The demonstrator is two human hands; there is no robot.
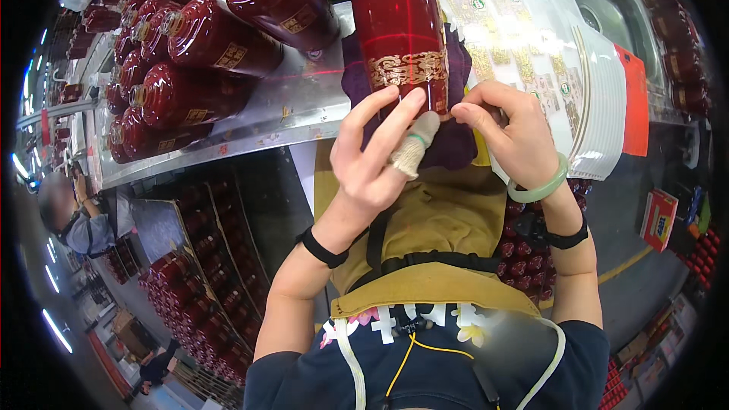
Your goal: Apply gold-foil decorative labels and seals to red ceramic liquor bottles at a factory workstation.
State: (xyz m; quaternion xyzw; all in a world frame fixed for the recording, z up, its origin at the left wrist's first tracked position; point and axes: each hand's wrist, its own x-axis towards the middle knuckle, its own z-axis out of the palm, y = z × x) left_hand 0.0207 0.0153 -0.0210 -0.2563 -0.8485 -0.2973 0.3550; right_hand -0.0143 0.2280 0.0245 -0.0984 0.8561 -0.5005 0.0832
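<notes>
A dark red glass bottle [399, 11] with a gold ornamental band lies on a dark purple cloth [456, 140] at the table's front edge. My left hand [376, 148] rests on its lower part with the fingers stretched out and apart, near the gold band. One of its digits wears a knitted, cream-coloured finger cover [414, 148] and presses close to the bottle's base. My right hand [516, 125] is at the bottle's lower right edge, thumb and forefinger pinched together. What the pinch holds is too small to make out.
Several similar red bottles [220, 38] stand and lie piled at the left. Sheets of gold decals [516, 38] and a stack of white sheets [596, 99] with an orange sheet [634, 102] lie at the right, beside a metal sink [615, 4]. Racks of bottles [182, 296] stand below left.
</notes>
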